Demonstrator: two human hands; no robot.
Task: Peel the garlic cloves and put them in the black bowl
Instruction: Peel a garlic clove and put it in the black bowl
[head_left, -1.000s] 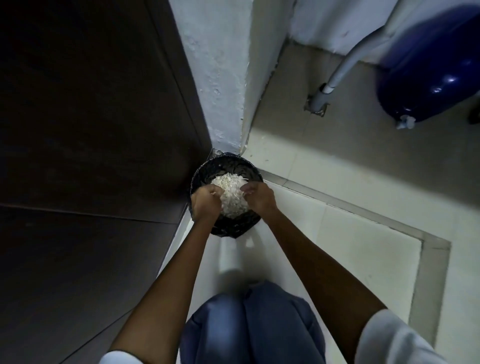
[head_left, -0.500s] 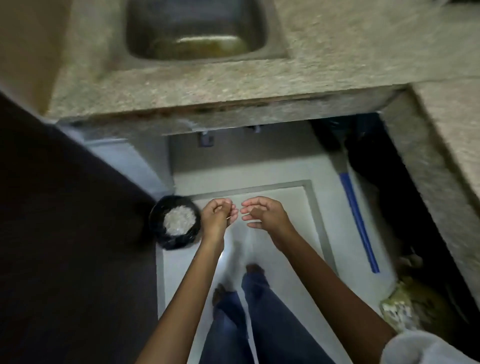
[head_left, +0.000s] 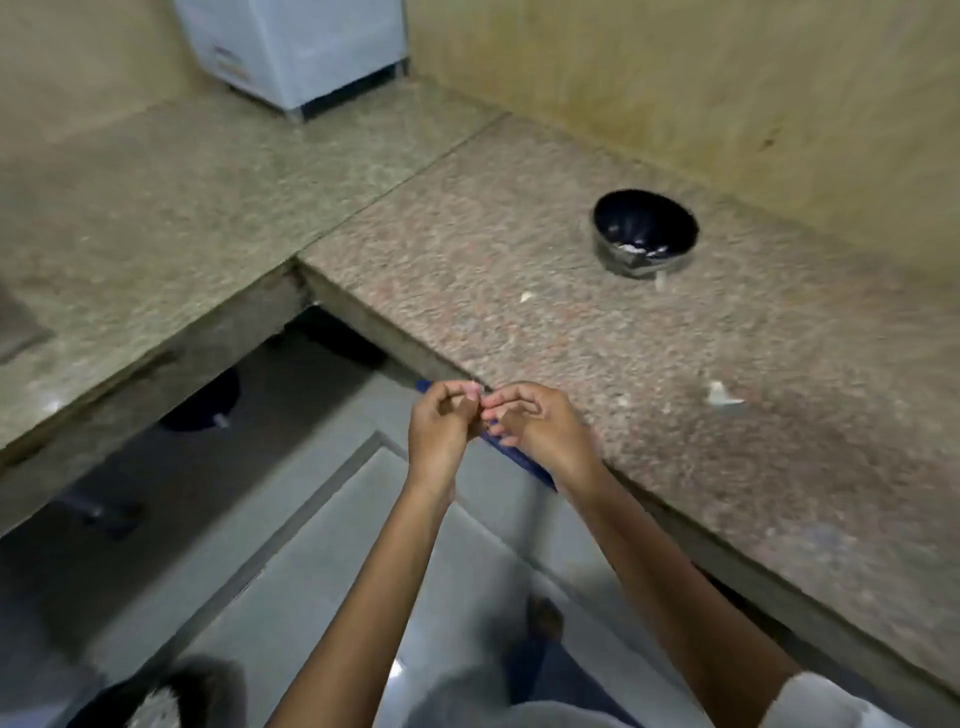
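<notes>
Head view | your left hand (head_left: 439, 428) and right hand (head_left: 543, 428) meet fingertip to fingertip, fingers curled; I cannot tell what they pinch | black bowl (head_left: 645, 228) stands on the counter (head_left: 519, 332), well beyond your right hand.

The bowl (head_left: 640, 218) is black, the counter (head_left: 519, 364) speckled pinkish-brown, the wall (head_left: 701, 78) yellowish.

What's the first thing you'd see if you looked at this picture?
The left hand and right hand meet fingertip to fingertip in the middle, at the edge of the counter; whether they pinch anything is too small to tell. Farther back on that counter sits a black bowl with a few pale bits inside.
</notes>
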